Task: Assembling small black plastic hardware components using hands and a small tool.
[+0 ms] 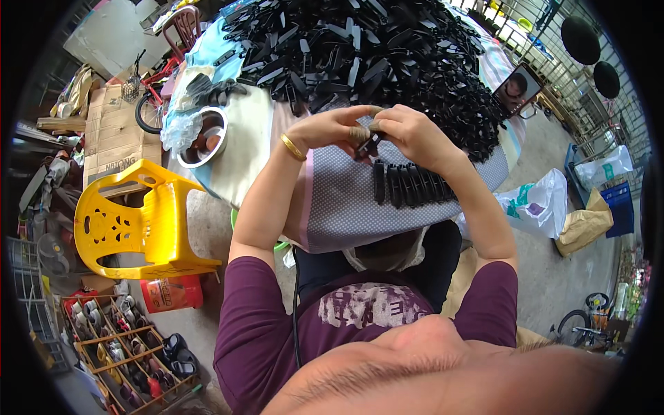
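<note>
Both hands are up over the table point(332, 207); my left hand point(330, 129) and right hand point(408, 131) meet fingertip to fingertip, each pinching one end of a small black plastic clip point(367, 144) so I can work it; right below sits a neat row of black clips point(409, 185) on the dotted cloth, kept close; the huge loose pile of black parts point(373, 48) is further back, within reach.

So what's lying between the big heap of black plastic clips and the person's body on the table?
In the head view, both hands, left hand and right hand, hold a small black clip; nearer the body lies a neat row of black clips on the grey dotted cloth.
</note>
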A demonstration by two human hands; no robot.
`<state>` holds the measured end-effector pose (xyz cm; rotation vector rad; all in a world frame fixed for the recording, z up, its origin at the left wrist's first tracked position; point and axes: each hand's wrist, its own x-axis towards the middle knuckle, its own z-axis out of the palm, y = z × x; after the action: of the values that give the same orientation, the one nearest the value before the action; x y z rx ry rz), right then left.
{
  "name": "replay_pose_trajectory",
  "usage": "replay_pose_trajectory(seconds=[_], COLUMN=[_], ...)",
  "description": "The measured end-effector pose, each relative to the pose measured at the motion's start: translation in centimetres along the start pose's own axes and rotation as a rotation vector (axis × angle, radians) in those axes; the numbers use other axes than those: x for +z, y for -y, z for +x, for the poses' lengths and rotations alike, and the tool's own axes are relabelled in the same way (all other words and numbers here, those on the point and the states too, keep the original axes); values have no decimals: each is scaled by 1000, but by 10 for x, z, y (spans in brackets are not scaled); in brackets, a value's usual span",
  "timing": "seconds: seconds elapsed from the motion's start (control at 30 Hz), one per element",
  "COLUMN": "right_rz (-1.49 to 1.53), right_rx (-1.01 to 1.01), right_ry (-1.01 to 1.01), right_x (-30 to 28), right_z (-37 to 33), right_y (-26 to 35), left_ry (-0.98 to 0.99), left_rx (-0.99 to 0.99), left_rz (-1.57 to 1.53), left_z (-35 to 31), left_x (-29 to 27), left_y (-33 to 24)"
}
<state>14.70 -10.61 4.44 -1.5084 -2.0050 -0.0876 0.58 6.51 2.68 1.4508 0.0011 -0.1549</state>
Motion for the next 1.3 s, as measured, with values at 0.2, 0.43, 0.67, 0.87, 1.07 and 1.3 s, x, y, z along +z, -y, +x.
replay_pose_trajectory(seconds=[0.2,0.43,0.67,0.87,1.07,1.3], right_rz=[-109,-217,-46,-215,-287,167], right_rx=[-204,-122,-2,270,200,376], right_ry=[353,625,211,297,282,-1], right_x=[19,16,-3,-19,6,-8], right_z=[13,13,4,-25,-40,-15], right_y=[21,39,16,-17,-24,-8], left_ry=[-827,-1189,-1068,-1136,-965,-556], left_rx=[42,324,304,344,297,83], left_rz=[486,1272,1574,1466,585,-30], left_z=[0,19,23,22,25,25], left_x=[-48,-35,-38,-22,-3,16], left_y=[7,30,34,30,21,19])
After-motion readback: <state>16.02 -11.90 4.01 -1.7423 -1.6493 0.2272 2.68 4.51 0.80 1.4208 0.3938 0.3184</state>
